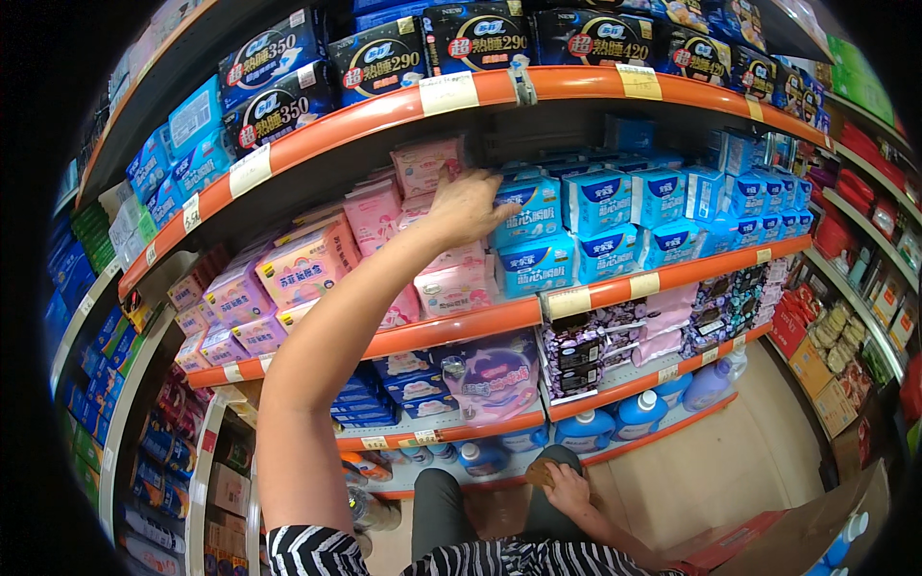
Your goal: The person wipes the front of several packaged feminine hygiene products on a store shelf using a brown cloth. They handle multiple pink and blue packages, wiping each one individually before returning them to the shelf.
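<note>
My left hand (468, 204) reaches into the middle shelf, its fingertips against the right side of an upper pink sanitary pad pack (426, 165). Its thumb points toward a light blue pad pack (529, 209) stacked in the row to the right. Whether the fingers grip the pink pack cannot be made out. Below the hand, more pink packs (454, 288) stand on the shelf. Down by my knee, my right hand (567, 489) holds a brown object (539, 473), partly covered by the fingers, its kind unclear.
Above runs an orange-edged shelf (569, 83) with black pad packs (378, 61). Boxed pads (306, 259) fill the left of the middle shelf. Blue detergent bottles (639, 414) line the bottom shelf. An open cardboard box (814, 497) is at my lower right.
</note>
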`<action>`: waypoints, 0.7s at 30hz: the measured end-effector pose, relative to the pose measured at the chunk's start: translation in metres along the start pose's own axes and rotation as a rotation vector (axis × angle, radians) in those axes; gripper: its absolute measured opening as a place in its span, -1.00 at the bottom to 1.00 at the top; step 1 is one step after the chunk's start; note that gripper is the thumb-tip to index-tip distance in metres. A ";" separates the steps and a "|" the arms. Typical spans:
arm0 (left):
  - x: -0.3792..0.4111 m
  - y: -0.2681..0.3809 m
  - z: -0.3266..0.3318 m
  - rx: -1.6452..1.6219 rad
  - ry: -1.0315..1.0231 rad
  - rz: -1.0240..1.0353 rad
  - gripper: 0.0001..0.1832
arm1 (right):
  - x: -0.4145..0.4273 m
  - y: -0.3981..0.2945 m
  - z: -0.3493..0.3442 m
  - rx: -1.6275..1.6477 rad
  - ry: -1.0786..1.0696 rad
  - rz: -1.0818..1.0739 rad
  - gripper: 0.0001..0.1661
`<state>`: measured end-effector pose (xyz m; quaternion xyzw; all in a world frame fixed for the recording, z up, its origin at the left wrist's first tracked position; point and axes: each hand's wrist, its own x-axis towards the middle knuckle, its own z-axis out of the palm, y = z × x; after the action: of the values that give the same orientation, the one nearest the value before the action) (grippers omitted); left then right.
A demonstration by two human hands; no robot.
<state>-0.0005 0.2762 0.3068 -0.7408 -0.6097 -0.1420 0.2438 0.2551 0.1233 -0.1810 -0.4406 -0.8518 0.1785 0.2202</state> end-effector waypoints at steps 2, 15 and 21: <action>0.002 0.005 0.006 0.027 -0.037 -0.045 -0.28 | -0.001 0.000 -0.001 -0.015 -0.005 0.007 -0.36; -0.008 0.014 0.009 -0.118 0.111 0.001 -0.11 | -0.002 0.006 -0.001 -0.024 0.017 -0.052 -0.33; -0.031 0.035 -0.018 -0.246 0.373 0.028 -0.12 | -0.002 0.006 0.002 -0.020 0.031 -0.060 -0.33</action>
<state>0.0284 0.2359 0.2998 -0.7340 -0.5220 -0.3464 0.2622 0.2591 0.1249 -0.1863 -0.4197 -0.8629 0.1566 0.2341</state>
